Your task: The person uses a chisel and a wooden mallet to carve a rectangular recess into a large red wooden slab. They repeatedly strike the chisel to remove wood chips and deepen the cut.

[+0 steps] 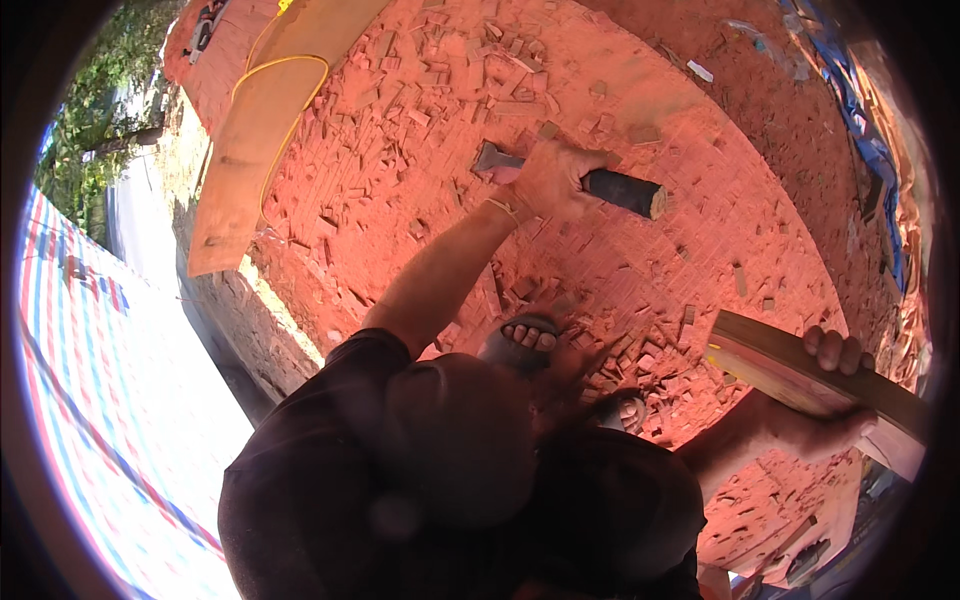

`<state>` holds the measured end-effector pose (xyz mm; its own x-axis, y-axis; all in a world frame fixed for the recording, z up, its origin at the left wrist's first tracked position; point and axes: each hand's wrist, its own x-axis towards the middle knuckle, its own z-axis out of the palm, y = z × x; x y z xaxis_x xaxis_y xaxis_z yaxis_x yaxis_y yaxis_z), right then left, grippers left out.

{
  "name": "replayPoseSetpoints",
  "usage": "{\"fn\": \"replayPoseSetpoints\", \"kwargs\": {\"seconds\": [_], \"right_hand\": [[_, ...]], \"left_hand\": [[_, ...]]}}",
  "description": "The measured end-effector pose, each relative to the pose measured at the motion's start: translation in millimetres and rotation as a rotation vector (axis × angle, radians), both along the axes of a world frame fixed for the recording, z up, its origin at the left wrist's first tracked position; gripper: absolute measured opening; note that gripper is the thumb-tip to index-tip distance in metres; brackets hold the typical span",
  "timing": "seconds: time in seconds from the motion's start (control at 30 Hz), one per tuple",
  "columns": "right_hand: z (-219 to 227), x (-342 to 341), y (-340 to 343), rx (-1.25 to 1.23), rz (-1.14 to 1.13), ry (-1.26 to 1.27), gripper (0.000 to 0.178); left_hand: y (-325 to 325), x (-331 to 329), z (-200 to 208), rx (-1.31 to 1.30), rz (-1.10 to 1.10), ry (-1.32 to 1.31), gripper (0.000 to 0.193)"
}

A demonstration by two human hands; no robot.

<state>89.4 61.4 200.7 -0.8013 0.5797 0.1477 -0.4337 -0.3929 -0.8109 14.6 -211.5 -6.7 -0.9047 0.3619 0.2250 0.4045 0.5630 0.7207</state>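
Note:
My left hand [562,180] is closed around the middle of a chisel-like tool. Its flared metal blade [495,159] points left, and a thick black handle with a pale wooden end [625,191] sticks out to the right. The tool is low over the reddish surface [700,230], though I cannot tell whether it touches it. At the right, my right hand [815,405] grips a squared wooden beam [765,357], with fingertips over its upper side and the thumb along the lower side. The beam slants down to the right, its far end lost in the dark rim.
Wood chips [505,75] lie scattered across the reddish surface, some near my feet [530,335]. A long board [240,180] with a yellow cord [327,72] lies at the upper left. Striped sheeting [110,400] spans the left; a blue tarp [885,190] edges the right.

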Motion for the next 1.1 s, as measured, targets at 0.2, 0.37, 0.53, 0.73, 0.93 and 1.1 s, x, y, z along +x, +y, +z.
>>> {"fn": "replayPoseSetpoints", "kwargs": {"seconds": [0.2,0.37,0.53,0.73,0.93,1.1], "right_hand": [[-150,77,-14,0.746,0.688,-0.754,0.045],[-87,69,48,0.388,0.441,-0.495,0.062],[-24,20,14,-0.083,0.379,0.124,0.067],[-161,70,-35,0.618,0.696,-0.73,0.035],[-92,64,18,0.395,0.411,-0.477,0.074],[-43,26,-9,-0.066,0.426,0.065,0.077]], "left_hand": [[2,15,-1,-0.126,-0.029,0.124,0.021],[-11,11,3,-0.066,-0.039,-0.016,0.022],[-28,14,-5,0.085,-0.188,-0.112,0.026],[-31,15,-5,-0.155,-0.065,-0.039,0.025],[-42,11,18,0.021,-0.024,-0.116,0.022],[-46,9,22,-0.004,-0.1,-0.125,0.024]]}}
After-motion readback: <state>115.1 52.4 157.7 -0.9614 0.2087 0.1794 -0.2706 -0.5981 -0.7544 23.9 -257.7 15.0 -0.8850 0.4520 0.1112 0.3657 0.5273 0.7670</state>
